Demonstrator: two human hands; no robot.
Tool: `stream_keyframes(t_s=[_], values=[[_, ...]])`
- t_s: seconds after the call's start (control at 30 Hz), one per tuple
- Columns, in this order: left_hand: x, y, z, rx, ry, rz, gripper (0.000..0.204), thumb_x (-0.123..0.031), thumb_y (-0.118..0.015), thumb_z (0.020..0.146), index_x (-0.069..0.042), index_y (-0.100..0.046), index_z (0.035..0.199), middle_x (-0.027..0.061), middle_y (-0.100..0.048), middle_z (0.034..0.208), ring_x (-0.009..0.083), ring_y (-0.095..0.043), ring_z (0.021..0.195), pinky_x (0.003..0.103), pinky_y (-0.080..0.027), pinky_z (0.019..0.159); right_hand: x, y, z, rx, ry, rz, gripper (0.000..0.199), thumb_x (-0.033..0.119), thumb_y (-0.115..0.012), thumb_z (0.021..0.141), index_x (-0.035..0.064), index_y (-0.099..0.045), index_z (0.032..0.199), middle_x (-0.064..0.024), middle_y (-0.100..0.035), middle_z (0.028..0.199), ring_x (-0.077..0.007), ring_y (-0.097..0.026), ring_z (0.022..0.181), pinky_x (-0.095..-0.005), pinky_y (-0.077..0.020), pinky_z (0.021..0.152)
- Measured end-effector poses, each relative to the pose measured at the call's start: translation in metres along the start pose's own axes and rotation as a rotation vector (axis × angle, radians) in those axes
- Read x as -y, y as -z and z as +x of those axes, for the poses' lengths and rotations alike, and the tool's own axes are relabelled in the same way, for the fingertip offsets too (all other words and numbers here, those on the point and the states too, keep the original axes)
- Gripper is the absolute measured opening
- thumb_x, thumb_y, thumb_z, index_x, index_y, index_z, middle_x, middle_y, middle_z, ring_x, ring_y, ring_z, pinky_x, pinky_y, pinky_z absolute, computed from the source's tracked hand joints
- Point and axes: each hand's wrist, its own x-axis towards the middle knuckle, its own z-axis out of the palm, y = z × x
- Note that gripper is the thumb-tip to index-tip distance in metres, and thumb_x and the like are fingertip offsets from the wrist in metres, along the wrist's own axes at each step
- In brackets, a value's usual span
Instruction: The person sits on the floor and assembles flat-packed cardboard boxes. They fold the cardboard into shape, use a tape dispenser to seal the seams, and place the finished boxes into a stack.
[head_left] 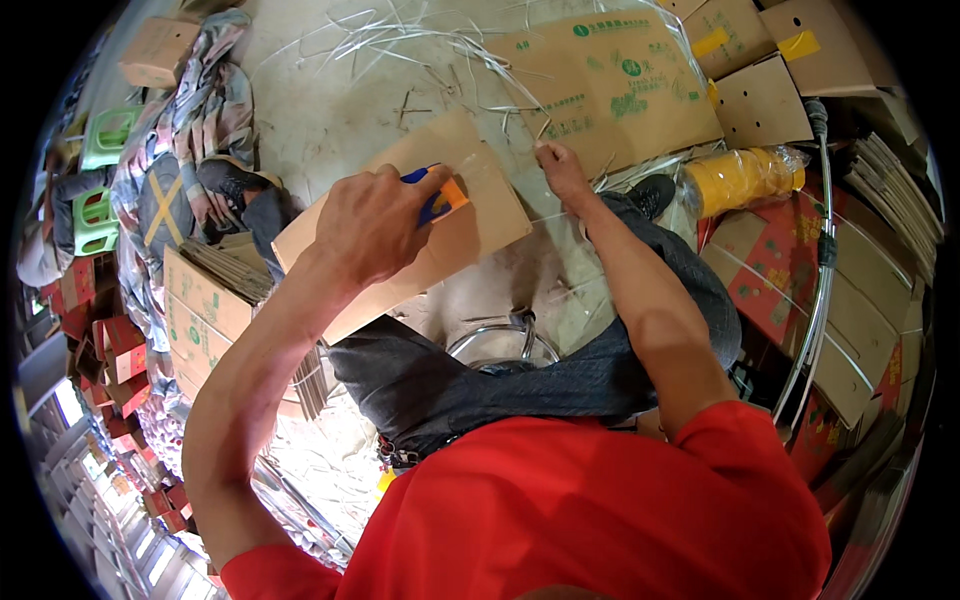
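Observation:
My left hand [372, 222] is wrapped round a blue-and-orange hand tool [446, 200] whose exact kind I cannot make out. It rests over a plain brown cardboard box [490, 195], which lies tilted in front of my knees. To the right of the box, my right hand [564, 172] is closed with its fingers pressed together. A thin pale strip [543, 128] shows at its fingertips, but whether the hand grips it is hidden.
A flat printed carton [610, 90] lies beyond my right hand. White strapping scraps [390, 38] litter the floor. Yellow tape rolls [745, 180] in clear wrap sit at right, by a metal frame [825, 250]. Folded cartons [210, 310] and a seated person's shoe [235, 180] are at left.

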Motion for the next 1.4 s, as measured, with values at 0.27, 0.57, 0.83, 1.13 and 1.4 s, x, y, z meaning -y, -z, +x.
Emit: stream_keyframes(t_s=[0.27, 0.57, 0.83, 1.13, 1.4], values=[[0.001, 0.001, 0.005, 0.033, 0.011, 0.008, 0.055, -0.028, -0.074, 0.089, -0.021, -0.057, 0.141, 0.0189, -0.067, 0.085, 0.0379, -0.069, 0.072, 0.047, -0.055, 0.066, -0.041, -0.062, 0.008, 0.037, 0.127, 0.14, 0.035, 0.039, -0.061, 0.106, 0.006, -0.068, 0.097, 0.0066, -0.057, 0.082, -0.0048, -0.049, 0.079, -0.0251, -0.0427, 0.071], [-0.001, -0.003, 0.007, 0.033, -0.018, -0.013, 0.063, -0.026, -0.077, 0.084, -0.022, -0.057, 0.144, 0.0175, -0.065, 0.085, 0.0353, -0.068, 0.07, 0.045, -0.054, 0.064, -0.024, -0.041, 0.003, 0.094, -0.042, -0.621, 0.037, 0.039, -0.06, 0.106, 0.0034, -0.068, 0.101, -0.0021, -0.066, 0.09, -0.0142, -0.059, 0.084, -0.0356, -0.0502, 0.074], [-0.002, -0.003, 0.007, 0.06, -0.002, -0.027, 0.059, -0.026, -0.077, 0.086, -0.021, -0.058, 0.142, 0.0158, -0.064, 0.084, 0.0321, -0.067, 0.065, 0.042, -0.054, 0.06, 0.076, -0.074, 0.04, 0.258, 0.376, 0.255, 0.06, 0.05, -0.04, 0.109, 0.0035, -0.059, 0.141, -0.017, -0.054, 0.149, -0.0222, -0.048, 0.14, -0.0363, -0.0328, 0.12], [-0.001, -0.009, 0.007, 0.066, 0.043, -0.08, 0.05, -0.022, -0.074, 0.088, -0.018, -0.061, 0.136, 0.0155, -0.065, 0.081, 0.0312, -0.069, 0.068, 0.042, -0.053, 0.059, 0.005, -0.101, 0.061, 0.392, -0.064, 0.436, 0.057, 0.047, -0.041, 0.106, 0.0033, -0.064, 0.133, -0.0195, -0.063, 0.136, -0.0337, -0.058, 0.128, -0.0411, -0.0408, 0.112], [-0.023, -0.017, 0.024, 0.163, 0.017, -0.414, 0.014, -0.024, -0.067, 0.084, -0.018, -0.074, 0.095, 0.0098, -0.071, 0.082, 0.0317, -0.071, 0.078, 0.047, -0.053, 0.065, -0.04, -0.064, 0.054, 0.341, -0.056, -0.005, 0.062, 0.052, -0.041, 0.105, 0.0015, -0.059, 0.137, -0.0196, -0.062, 0.137, -0.0329, -0.059, 0.124, -0.0434, -0.0433, 0.108]])
